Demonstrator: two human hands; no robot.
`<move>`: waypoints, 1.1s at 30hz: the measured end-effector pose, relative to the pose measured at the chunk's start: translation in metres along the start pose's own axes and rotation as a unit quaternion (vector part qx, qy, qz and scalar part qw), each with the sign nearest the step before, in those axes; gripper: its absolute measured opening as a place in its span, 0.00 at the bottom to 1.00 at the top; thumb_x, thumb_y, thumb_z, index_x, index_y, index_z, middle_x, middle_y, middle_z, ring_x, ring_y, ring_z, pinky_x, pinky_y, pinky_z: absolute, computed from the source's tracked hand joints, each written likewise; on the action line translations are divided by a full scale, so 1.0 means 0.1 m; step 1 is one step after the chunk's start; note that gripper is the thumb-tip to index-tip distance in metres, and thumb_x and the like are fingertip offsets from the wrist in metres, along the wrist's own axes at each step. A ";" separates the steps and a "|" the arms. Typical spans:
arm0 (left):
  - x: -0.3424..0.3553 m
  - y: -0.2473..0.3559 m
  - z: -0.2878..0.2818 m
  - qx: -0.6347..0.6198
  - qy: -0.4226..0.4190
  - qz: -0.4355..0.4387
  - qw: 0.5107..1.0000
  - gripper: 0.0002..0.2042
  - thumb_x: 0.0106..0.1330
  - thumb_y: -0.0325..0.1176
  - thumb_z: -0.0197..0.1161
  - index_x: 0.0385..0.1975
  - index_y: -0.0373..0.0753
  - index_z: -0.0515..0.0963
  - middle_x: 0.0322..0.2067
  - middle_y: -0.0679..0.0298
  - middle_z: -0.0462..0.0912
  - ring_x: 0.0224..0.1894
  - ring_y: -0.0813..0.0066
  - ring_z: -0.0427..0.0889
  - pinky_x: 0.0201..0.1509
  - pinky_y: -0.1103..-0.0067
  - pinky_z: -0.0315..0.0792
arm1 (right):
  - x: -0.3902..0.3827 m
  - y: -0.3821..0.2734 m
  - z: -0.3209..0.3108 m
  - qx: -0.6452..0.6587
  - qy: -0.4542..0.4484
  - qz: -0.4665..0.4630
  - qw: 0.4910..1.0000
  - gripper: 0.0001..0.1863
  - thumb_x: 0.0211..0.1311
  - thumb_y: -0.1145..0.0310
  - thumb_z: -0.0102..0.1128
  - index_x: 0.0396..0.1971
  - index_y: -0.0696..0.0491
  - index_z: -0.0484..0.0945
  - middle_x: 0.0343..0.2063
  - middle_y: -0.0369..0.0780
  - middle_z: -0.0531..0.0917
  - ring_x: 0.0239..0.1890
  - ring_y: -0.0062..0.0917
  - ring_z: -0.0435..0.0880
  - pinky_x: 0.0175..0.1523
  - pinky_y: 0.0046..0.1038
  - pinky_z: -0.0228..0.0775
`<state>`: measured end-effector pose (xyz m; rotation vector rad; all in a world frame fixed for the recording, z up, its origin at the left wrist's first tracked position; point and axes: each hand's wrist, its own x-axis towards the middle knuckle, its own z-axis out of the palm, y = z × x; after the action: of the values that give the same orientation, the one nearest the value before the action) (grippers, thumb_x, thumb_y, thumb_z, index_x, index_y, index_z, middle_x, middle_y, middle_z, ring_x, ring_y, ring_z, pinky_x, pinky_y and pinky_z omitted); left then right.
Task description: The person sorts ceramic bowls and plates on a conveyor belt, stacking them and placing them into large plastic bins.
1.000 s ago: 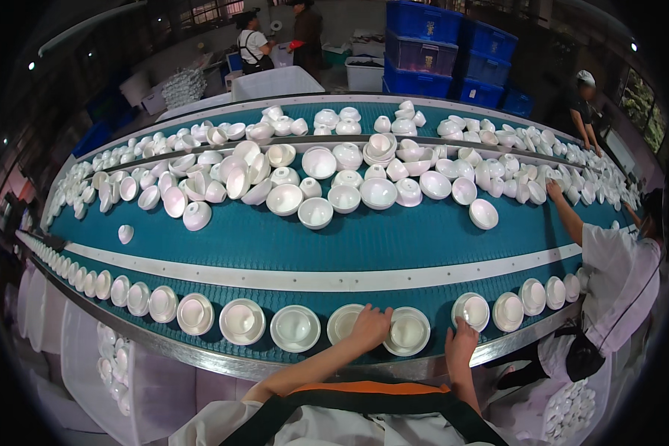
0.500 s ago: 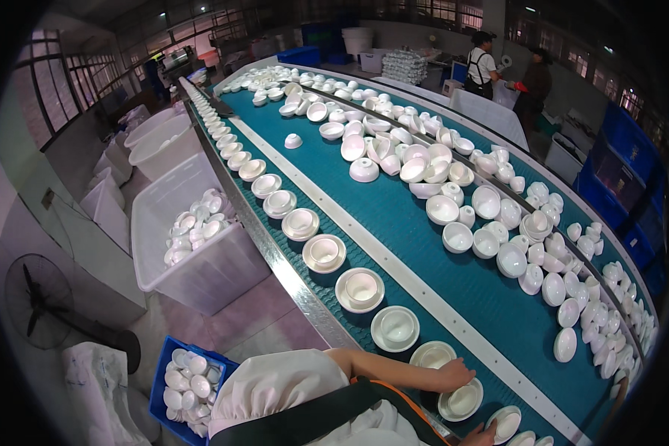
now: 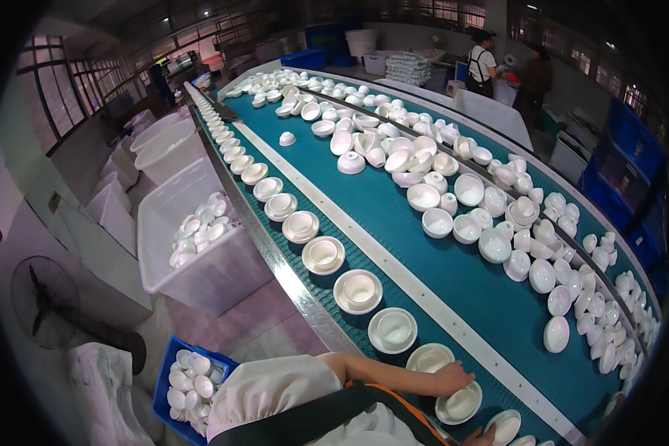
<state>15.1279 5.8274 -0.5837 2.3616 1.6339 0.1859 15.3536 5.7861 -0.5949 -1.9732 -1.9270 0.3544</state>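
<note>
My left hand (image 3: 452, 379) is over the row of white tableware, its fingers curled at the far rim of a white bowl set (image 3: 459, 404). What they grip, if anything, is hidden. Just beyond my left wrist is another round white piece (image 3: 430, 358), partly covered by the arm. At the lower edge, my right hand (image 3: 480, 437) is partly cut off. Its fingers close on the left rim of a tilted white bowl (image 3: 505, 427). Farther up the row stand small bowls nested in wider dishes, such as this set (image 3: 392, 331).
A white divider rail (image 3: 424, 296) splits the green conveyor belt (image 3: 394, 230). Heaps of white bowls (image 3: 494, 245) lie along its right side. At left stand a large white bin (image 3: 201, 279) and a blue crate (image 3: 172, 357), both holding white ware. Two people (image 3: 482, 67) stand far back.
The loose bowls right of the rail have shifted away and to the left. The nested row and both my hands stay nearly in place. The view has turned slightly.
</note>
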 end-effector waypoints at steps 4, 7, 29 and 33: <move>-0.06 0.05 -0.04 0.029 0.024 -0.005 0.999 0.12 0.52 0.28 0.53 0.36 0.34 0.69 0.16 0.58 0.76 0.25 0.60 0.77 0.42 0.68 0.67 | 0.03 0.07 0.19 0.030 0.066 0.012 0.997 0.21 0.46 0.77 0.58 0.44 0.62 0.73 0.38 0.52 0.78 0.40 0.45 0.77 0.46 0.37 0.68; -0.08 0.04 -0.06 0.059 0.000 -0.017 0.998 0.10 0.52 0.29 0.54 0.34 0.34 0.69 0.18 0.57 0.78 0.27 0.60 0.78 0.39 0.68 0.67 | 0.04 0.11 0.19 0.063 0.052 -0.021 0.996 0.20 0.46 0.76 0.57 0.44 0.59 0.72 0.39 0.48 0.77 0.41 0.43 0.74 0.47 0.38 0.64; 0.65 0.74 0.42 0.047 -0.021 0.011 0.999 0.07 0.55 0.29 0.51 0.32 0.36 0.68 0.17 0.55 0.78 0.23 0.60 0.79 0.28 0.70 0.70 | 0.30 1.07 0.04 0.089 0.134 -0.021 0.987 0.13 0.48 0.77 0.56 0.37 0.55 0.76 0.30 0.46 0.79 0.32 0.41 0.77 0.39 0.37 0.66; 0.77 0.87 0.48 0.047 -0.032 0.004 0.998 0.06 0.56 0.30 0.50 0.31 0.37 0.67 0.16 0.55 0.78 0.21 0.59 0.79 0.26 0.69 0.70 | 0.36 1.24 -0.04 0.089 0.120 -0.021 0.989 0.13 0.48 0.77 0.55 0.37 0.55 0.76 0.29 0.47 0.79 0.31 0.41 0.77 0.38 0.37 0.67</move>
<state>15.2455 5.8635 -0.6086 2.4165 1.6366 0.0358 15.4686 5.8212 -0.6412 -1.7703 -1.7217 0.2545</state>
